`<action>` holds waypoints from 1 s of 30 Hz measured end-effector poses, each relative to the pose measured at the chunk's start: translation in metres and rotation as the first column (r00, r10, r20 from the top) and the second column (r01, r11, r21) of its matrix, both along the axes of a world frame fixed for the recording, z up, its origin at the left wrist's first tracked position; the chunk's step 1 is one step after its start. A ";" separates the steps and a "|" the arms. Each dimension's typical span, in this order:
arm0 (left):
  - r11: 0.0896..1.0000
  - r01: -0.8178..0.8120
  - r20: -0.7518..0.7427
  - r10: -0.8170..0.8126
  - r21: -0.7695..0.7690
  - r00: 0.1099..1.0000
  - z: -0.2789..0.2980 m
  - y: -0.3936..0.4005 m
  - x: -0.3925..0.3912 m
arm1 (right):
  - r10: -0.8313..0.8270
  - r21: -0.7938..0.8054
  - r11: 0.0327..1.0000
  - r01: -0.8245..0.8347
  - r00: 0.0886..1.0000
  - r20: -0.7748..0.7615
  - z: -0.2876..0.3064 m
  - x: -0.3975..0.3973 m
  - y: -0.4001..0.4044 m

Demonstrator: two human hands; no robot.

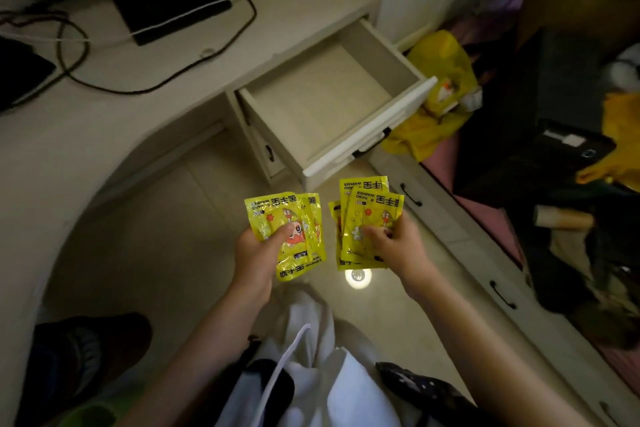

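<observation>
The left hand (254, 253) and right hand (398, 246) each clutched fanned packets (294, 218) just before the open drawer (374, 125); squaring them would likely help them lie flat.

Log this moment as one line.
left hand: grips yellow hand-warmer packets | right hand: grips second packet stack | drawer: open, beyond both hands

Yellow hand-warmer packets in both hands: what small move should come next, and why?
Probably reach the right hand forward and lay the right packets in the open drawer. Both hands grip fanned packets, the left hand holding the left packets. The drawer stands pulled out just ahead, and its visible bottom is bare.
</observation>
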State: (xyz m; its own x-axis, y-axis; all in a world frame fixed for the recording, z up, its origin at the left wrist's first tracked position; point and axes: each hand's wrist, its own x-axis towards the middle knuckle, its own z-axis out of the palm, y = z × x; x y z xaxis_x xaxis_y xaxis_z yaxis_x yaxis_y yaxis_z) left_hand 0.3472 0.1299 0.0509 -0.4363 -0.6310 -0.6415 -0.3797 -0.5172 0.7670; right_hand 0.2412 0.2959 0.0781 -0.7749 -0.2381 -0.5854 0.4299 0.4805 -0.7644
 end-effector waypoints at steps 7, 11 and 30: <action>0.999 0.031 -0.026 -0.031 0.016 0.999 -0.006 -0.003 -0.094 | -0.067 0.016 0.998 0.068 0.997 -0.030 0.004 -0.076 0.008; 0.996 0.082 -0.037 -0.081 0.025 0.996 -0.003 -0.019 -0.156 | -0.077 0.074 0.994 0.082 0.995 -0.064 0.004 -0.133 -0.003; 0.989 -0.142 0.118 0.145 -0.033 0.982 -0.022 -0.077 -0.304 | 0.220 0.099 0.971 -0.219 0.975 -0.002 -0.012 -0.339 -0.091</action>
